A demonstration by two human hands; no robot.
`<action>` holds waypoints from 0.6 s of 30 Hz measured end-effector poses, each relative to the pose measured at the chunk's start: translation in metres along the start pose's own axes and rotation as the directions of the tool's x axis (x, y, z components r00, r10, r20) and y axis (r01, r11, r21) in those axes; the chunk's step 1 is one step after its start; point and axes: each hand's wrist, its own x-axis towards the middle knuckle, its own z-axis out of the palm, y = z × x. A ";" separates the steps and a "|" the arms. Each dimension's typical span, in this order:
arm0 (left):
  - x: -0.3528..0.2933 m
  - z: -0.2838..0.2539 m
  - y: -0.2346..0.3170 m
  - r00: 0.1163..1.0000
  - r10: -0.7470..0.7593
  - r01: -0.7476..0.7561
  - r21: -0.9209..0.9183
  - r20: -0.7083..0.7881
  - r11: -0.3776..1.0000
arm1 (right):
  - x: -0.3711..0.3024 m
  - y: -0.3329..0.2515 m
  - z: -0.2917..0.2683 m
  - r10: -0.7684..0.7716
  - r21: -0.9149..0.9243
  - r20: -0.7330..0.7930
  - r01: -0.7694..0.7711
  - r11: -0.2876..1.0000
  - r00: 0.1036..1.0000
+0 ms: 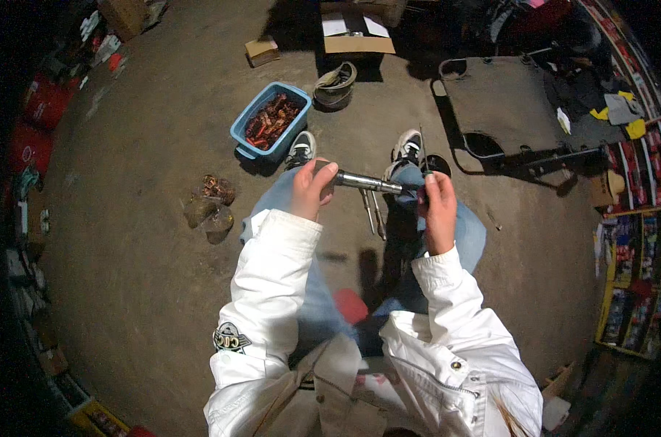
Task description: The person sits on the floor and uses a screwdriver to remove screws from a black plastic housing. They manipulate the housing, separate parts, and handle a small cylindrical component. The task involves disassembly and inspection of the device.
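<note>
Held out level over my knees is a tool with a dark body and a silver metal barrel (370, 182); its exact kind I cannot make out. My left hand (312, 188) is wrapped round its dark end. My right hand (437, 207) is closed beside the barrel's narrow end, pinching a thin upright rod (422, 148) with something green at the fingertips. Whether the rod touches the barrel cannot be told. Below the barrel, between my legs, two slim metal rods (373, 213) lie side by side.
A blue tub (237, 133) of reddish-brown pieces stands by my left shoe. Beyond it are a dark bucket (335, 91), a small cardboard box (262, 52) and an open carton (359, 45). Clear bags (212, 211) lie at left, a folding cot (491, 102) at right, shelves (632, 269) along the right edge.
</note>
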 end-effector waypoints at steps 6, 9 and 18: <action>-0.001 -0.005 -0.006 0.987 -0.145 0.139 0.088 0.073 0.986 | -0.018 0.017 -0.004 0.201 -0.196 0.245 -0.155 0.968 0.948; -0.001 -0.009 -0.006 0.980 -0.197 0.199 -0.043 0.038 0.979 | -0.021 0.020 -0.007 0.350 -0.171 0.443 -0.306 0.937 0.825; 0.004 -0.014 0.023 0.998 -0.055 0.036 -0.577 -0.016 0.816 | -0.024 0.055 0.012 0.424 0.231 0.520 -0.600 0.766 0.742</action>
